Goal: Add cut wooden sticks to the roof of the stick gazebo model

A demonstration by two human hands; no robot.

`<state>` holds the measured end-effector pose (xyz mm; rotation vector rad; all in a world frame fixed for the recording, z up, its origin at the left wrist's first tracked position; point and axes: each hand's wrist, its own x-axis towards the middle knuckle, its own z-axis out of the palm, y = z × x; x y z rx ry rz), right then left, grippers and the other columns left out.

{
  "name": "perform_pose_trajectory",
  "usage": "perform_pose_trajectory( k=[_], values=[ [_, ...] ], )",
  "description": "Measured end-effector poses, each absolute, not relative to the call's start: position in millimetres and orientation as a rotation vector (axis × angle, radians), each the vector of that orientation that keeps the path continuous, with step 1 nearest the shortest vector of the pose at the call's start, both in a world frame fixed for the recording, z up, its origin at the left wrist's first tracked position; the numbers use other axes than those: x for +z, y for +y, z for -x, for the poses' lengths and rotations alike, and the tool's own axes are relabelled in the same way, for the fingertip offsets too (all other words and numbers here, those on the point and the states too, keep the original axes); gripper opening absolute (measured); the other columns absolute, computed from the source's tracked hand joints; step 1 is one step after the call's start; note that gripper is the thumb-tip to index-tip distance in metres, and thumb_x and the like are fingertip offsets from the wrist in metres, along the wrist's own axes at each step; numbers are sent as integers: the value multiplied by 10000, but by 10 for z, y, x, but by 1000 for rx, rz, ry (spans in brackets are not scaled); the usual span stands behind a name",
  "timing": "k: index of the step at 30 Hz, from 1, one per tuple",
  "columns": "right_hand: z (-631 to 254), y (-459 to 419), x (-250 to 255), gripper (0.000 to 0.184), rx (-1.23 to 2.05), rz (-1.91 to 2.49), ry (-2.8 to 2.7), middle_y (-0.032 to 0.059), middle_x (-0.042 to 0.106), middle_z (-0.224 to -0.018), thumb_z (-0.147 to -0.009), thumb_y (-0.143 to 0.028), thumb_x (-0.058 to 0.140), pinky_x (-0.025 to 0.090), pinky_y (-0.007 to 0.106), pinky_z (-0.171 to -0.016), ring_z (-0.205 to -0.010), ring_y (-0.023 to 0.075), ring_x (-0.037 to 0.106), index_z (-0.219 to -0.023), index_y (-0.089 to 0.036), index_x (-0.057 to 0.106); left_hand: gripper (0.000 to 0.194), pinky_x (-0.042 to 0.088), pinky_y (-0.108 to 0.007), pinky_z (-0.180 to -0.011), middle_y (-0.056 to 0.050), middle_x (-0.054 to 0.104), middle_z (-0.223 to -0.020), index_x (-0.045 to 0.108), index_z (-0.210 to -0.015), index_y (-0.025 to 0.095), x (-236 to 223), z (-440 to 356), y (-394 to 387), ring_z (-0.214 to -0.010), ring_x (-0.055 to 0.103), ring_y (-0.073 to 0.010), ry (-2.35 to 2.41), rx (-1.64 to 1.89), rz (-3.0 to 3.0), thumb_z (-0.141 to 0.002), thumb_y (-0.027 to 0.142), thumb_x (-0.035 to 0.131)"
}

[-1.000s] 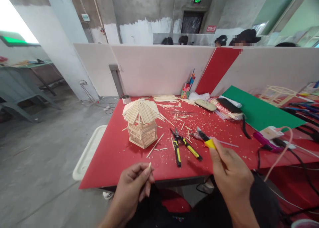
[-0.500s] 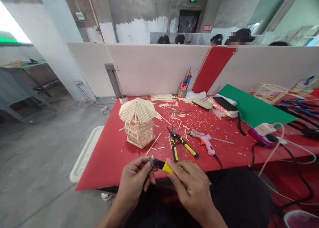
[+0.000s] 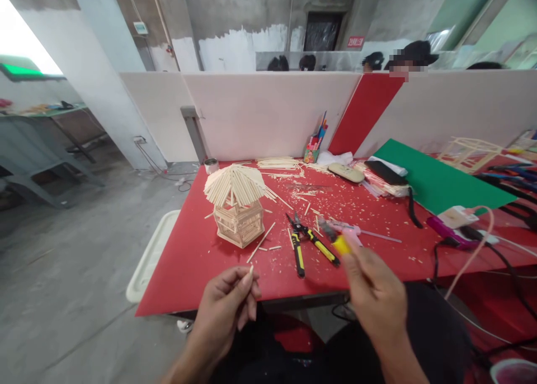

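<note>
My left hand (image 3: 229, 303) is closed in a pinch, with a short pale wooden stick (image 3: 251, 270) poking up between thumb and forefinger. My right hand (image 3: 375, 291) is wrapped round a yellow-and-black utility knife (image 3: 342, 245), blurred by motion, its dark end pointing up and left over the table. Beyond my left hand stands a small six-sided pavilion model (image 3: 239, 224) of wooden sticks with a pointed roof. Yellow-and-black pliers (image 3: 298, 252) lie spread between the model and my right hand. A pink glue gun (image 3: 352, 234) lies just behind the knife, partly hidden by it and my right hand.
Stick offcuts and shavings litter the red table (image 3: 188, 283). At its back are a stick pile (image 3: 277, 163), a pen holder (image 3: 311, 153) and a beige case (image 3: 346, 173). A green board (image 3: 451, 177) and a purple power strip (image 3: 448, 235) with cables are on the right.
My right hand has moved the knife away from my left hand, up and to the right. My left hand has stayed in place, and its stick tip now shows plainly.
</note>
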<state>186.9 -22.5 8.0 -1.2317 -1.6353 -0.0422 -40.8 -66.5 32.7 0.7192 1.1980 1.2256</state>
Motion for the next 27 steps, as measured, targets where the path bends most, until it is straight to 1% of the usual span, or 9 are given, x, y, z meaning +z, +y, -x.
perform_pose_trajectory(
  k=[2, 4, 9, 13, 17, 21, 27],
  values=[
    [-1734, -330, 80, 376, 185, 1054, -1828, 53, 670, -913, -916, -205, 512, 478, 266, -693, -808, 159, 622, -1288, -242, 553, 361, 273, -123, -287, -13, 637, -586, 665, -750, 131, 338, 379, -615, -351, 491, -55, 1164, 1260, -664, -615, 440, 793],
    [-1574, -435, 51, 374, 280, 984, -1932, 49, 652, -869, -917, -196, 504, 475, 272, -669, -774, 155, 606, -1286, -239, 552, 351, 294, -121, -285, -21, 647, -598, 657, -739, 124, 340, 355, -573, -356, 508, -59, 1146, 1252, -685, -634, 433, 785],
    [-1410, -523, -33, 345, 276, 975, -1997, 51, 628, -819, -918, -204, 504, 449, 279, -633, -733, 157, 578, -1256, -217, 576, 348, 302, -115, -282, -41, 661, -585, 643, -732, 119, 290, 349, -562, -355, 527, -71, 1129, 1234, -745, -662, 436, 769],
    [-1443, -510, -44, 349, 269, 989, -2001, 53, 631, -835, -919, -204, 501, 439, 280, -642, -745, 162, 577, -1261, -218, 570, 350, 317, -118, -291, -41, 663, -585, 646, -755, 122, 245, 346, -572, -367, 537, -77, 1125, 1245, -758, -662, 435, 771],
    [-1456, -506, -61, 355, 247, 1003, -2012, 57, 633, -843, -914, -203, 508, 437, 281, -656, -758, 168, 577, -1263, -218, 570, 349, 333, -116, -316, -41, 660, -594, 653, -764, 116, 251, 340, -579, -391, 528, -65, 1116, 1233, -750, -659, 425, 777],
    [-1449, -501, -87, 352, 239, 1016, -2011, 57, 630, -837, -914, -204, 511, 435, 280, -654, -749, 167, 572, -1261, -216, 571, 340, 331, -111, -332, -32, 658, -620, 669, -820, 122, 272, 362, -584, -408, 508, -50, 1099, 1209, -737, -660, 399, 786],
    [-1452, -517, -75, 356, 264, 1019, -2010, 55, 626, -827, -915, -208, 506, 442, 279, -653, -747, 166, 574, -1264, -225, 570, 312, 287, -110, -313, -14, 630, -575, 637, -706, 125, 267, 379, -587, -364, 468, -34, 1079, 1156, -684, -656, 393, 787]
  ],
)
